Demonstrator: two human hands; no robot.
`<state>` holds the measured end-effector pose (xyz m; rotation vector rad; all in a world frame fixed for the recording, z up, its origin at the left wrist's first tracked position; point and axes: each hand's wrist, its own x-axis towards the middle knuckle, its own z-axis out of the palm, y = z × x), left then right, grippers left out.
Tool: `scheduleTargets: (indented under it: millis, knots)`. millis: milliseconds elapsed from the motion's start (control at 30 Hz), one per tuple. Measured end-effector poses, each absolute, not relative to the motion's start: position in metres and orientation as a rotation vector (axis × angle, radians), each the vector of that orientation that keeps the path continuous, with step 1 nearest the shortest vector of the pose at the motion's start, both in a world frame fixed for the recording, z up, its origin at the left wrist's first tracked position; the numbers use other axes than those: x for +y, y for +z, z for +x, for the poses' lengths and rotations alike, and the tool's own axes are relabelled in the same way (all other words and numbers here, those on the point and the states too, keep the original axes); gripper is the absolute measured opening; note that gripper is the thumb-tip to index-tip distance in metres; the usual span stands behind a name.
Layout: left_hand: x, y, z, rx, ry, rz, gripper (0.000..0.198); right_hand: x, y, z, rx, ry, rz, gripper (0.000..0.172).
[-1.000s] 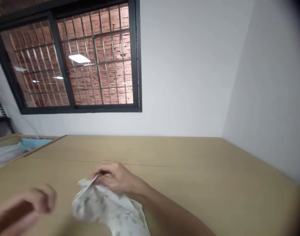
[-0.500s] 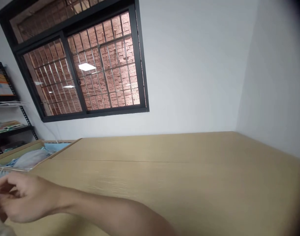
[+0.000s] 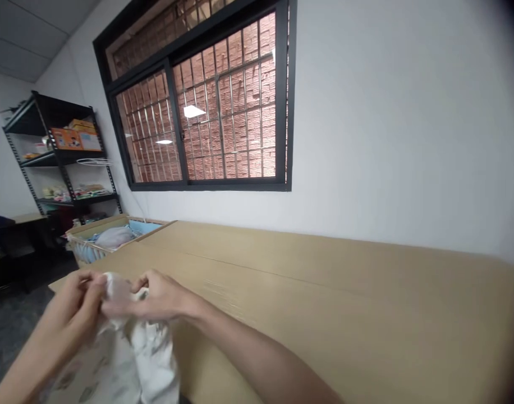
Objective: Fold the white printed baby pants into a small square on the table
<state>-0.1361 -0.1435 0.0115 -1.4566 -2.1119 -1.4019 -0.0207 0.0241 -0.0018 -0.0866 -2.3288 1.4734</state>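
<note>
A small white garment [image 3: 131, 359] with a faint printed pattern hangs in front of me over the near left corner of a tan table [image 3: 324, 292]. My left hand [image 3: 78, 306] pinches its top edge from the left, fingers closed on the cloth. My right hand [image 3: 156, 297] grips the same edge from the right, a few centimetres away. The lower part of the garment drops out of view at the bottom.
An open cardboard box [image 3: 109, 238] holding light blue and white cloth sits at the table's far left end. A black metal shelf unit [image 3: 59, 163] with goods stands by the left wall. A barred window [image 3: 206, 118] is set in the white wall behind the table.
The view has swung left and the shelf has come into sight. My right hand carried the garment from the table's middle to the left, and my left hand has taken hold of it.
</note>
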Motion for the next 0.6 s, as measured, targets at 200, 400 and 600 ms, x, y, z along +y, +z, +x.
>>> scheduleTargets:
  millis: [200, 400, 600]
  knots:
    - [-0.127, 0.02, -0.132, -2.006, -1.611, -1.499, 0.044, 0.03, 0.005, 0.034, -2.515, 1.132, -0.151, 0.084]
    - [-0.151, 0.055, -0.119, -1.863, -1.254, -2.156, 0.036, 0.039, 0.025, 0.107, -2.392, 0.823, 0.011, 0.045]
    - [-0.137, 0.067, -0.071, -1.644, -0.952, -2.278, 0.021, 0.017, 0.076, 0.183, -2.304, 0.429, -0.052, 0.036]
